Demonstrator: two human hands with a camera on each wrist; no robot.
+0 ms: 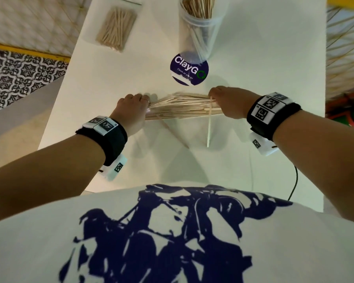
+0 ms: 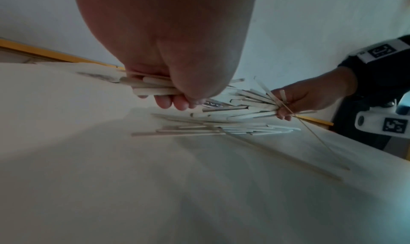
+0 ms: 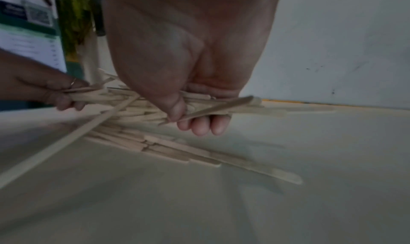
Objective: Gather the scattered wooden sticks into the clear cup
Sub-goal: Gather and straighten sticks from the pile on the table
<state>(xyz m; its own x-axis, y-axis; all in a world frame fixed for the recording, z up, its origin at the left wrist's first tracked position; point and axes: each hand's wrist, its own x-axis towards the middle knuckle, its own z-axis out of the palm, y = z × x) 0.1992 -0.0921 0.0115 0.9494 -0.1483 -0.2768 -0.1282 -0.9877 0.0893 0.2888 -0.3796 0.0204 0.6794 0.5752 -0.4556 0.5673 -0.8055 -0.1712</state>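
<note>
Both hands on stick bundle (image 1: pixel 180 107), long axis left-right, lying on surface (image 1: pixel 253 68) just nearer than clear cup (image 1: pixel 200 27). Left hand (image 1: pixel 131 111) fingers (image 2: pixel 168 102) curled round one end, right hand (image 1: pixel 227 103) fingers (image 3: pixel 199 125) round other. Right hand closer to cup. Two strays (image 1: pixel 208 127) poke toward person. Cup top cut off; loose count unclear.

It looked like a café: a "ClayGo" sticker (image 1: pixel 189 69) (clean as you go) beside stirrer sticks (image 1: pixel 198 6), patterned floor tiles (image 1: pixel 18 76) beyond.
</note>
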